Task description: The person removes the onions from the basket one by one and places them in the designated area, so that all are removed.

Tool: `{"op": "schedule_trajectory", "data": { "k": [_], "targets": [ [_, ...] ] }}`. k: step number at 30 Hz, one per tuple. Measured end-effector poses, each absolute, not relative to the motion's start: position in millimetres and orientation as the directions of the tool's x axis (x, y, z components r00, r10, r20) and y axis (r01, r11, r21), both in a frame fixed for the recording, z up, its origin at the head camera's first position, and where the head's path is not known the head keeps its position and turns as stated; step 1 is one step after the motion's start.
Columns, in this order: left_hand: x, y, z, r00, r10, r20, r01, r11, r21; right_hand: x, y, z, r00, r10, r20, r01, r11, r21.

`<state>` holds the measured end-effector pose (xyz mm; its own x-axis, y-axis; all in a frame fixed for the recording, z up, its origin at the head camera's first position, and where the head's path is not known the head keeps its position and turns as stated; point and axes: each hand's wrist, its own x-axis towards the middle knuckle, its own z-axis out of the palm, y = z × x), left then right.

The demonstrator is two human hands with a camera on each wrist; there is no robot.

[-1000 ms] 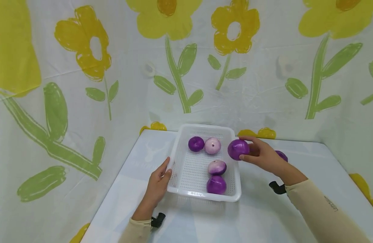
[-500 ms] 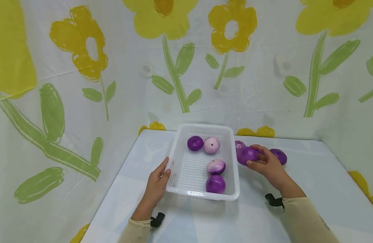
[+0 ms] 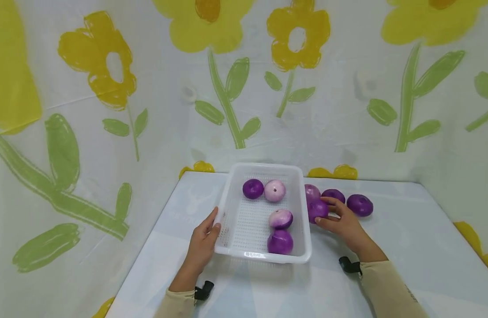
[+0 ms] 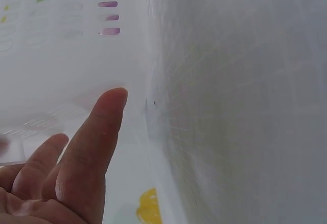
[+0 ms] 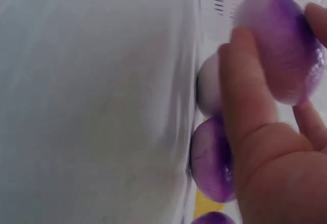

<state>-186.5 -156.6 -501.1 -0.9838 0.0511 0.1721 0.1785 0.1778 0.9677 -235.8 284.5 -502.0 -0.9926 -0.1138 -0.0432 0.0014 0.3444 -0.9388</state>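
Note:
My right hand grips a purple onion low beside the basket's right wall, fingers and thumb on either side of it. In the right wrist view, that onion shows between the fingers and thumb. My left hand touches the outer left side of the white plastic basket. A straight finger lies against its wall in the left wrist view. Inside the basket are a dark purple onion, a pale onion, a two-toned onion and a purple onion.
A pinkish onion sits behind the held one, partly hidden by the basket. Farther right are two dark purple onions, one half behind my fingers and one out in view. The white table meets a flower-print cloth.
My right hand has carried the purple onion from above the basket's right rim down to the table side, just right of the basket. The left hand stays at the basket's left side.

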Motion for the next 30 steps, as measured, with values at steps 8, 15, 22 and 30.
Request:
{"op": "schedule_trajectory", "data": {
  "k": [8, 15, 22, 30],
  "targets": [
    [-185, -158, -502, -0.982, 0.049, 0.182, 0.188, 0.191, 0.963, -239, 282, -506, -0.991, -0.126, -0.054, 0.002, 0.378, -0.926],
    [-186, -158, -503, -0.983, 0.051, 0.177, 0.184, 0.191, 0.964, -240, 282, -511, -0.990, -0.136, -0.048, -0.011, 0.405, -0.914],
    [-188, -157, -504, -0.980, 0.061, 0.189, 0.198, 0.189, 0.962, -241, 280, -512, -0.986, -0.164, -0.020, -0.052, 0.427, -0.903],
    [-186, -157, -502, -0.984, 0.051, 0.172, 0.179, 0.178, 0.968, -239, 279, -513, -0.988, -0.151, -0.034, -0.037, 0.450, -0.892]
  ]
}}
